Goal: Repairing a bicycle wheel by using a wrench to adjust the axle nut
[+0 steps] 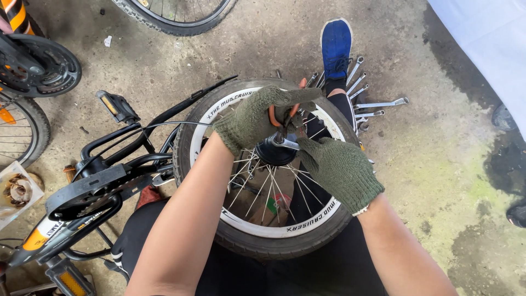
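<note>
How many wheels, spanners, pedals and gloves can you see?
Wheels: 3, the one under the hands, one at the top, one at the left edge.
Spanners: about 6, fanned by the blue shoe; some overlap.
Pedals: 2.
Gloves: 2, left hand, right hand.
Total: about 13.

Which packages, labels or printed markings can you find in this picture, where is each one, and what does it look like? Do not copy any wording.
Tyre lettering: dark print on the white sidewall band of the wheel under both gloved hands.
Frame sticker: lower left on the black bicycle frame, white and orange.
Clear packet: far left on the floor, transparent, brownish parts inside.
</note>
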